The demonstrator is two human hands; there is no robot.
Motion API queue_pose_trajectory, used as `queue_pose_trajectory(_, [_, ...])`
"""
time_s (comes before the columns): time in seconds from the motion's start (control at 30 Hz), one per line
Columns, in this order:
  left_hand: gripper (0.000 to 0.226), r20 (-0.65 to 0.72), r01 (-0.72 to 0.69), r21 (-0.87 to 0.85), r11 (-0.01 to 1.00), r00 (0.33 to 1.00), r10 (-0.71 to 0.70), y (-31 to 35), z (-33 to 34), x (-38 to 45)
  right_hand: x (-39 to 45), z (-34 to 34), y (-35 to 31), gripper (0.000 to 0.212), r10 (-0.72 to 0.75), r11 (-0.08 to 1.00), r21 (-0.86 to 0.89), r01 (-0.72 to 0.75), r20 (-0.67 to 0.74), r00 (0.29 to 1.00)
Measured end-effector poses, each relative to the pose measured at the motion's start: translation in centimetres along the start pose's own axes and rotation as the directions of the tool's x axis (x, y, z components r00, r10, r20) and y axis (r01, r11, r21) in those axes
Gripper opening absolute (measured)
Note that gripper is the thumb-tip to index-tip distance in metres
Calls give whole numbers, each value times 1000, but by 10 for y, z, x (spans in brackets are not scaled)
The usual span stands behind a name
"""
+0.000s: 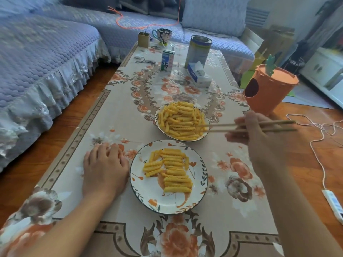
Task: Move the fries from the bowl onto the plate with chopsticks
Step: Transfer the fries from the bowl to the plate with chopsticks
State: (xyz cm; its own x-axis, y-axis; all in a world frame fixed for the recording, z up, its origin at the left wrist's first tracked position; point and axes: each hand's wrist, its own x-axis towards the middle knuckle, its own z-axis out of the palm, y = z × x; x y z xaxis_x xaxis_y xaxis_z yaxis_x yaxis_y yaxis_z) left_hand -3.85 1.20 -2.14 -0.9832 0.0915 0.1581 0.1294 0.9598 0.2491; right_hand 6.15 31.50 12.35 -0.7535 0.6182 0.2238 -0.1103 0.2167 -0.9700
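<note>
Nearest me, the plate [196, 190] sits at the table's front edge with a loose stack of crinkle fries [170, 169] already on it. Just beside its rim, the left hand [104, 164] rests flat on the flowered tablecloth [111, 112], fingers relaxed and holding nothing.

Just beyond the plate, the bowl [159, 125] is heaped with the remaining fries [182, 120], far more than the plate has, so I'd say the job is in its early part. The right hand [254, 128] grips the chopsticks [220, 127], fingers curled round them, tips reaching into the pile's right side. Whether a fry is pinched yet, I cannot tell.

To do this well, I'd take a single fry from the top, near its middle, and squeeze gently so it doesn't snap.

Farther back stand a tissue box [198, 75], a milk carton [167, 60] and a tin [198, 50].
</note>
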Motion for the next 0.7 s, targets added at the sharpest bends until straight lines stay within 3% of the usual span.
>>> queue_pose_trajectory(0.2, [41, -11, 7, -1, 1000, 1000, -7, 0, 1, 1, 59, 54, 26, 26, -156, 981, -111, 159, 33, 987])
queue_pose_trajectory(0.37, [48, -7, 2, 11, 1000, 1000, -2, 0, 1, 3, 72, 75, 45, 32, -195, 956, -212, 204, 61, 979])
queue_pose_trajectory(0.7, [48, -12, 4, -19, 1000, 1000, -4, 1, -2, 2, 59, 59, 14, 33, -162, 982, -101, 159, -25, 987])
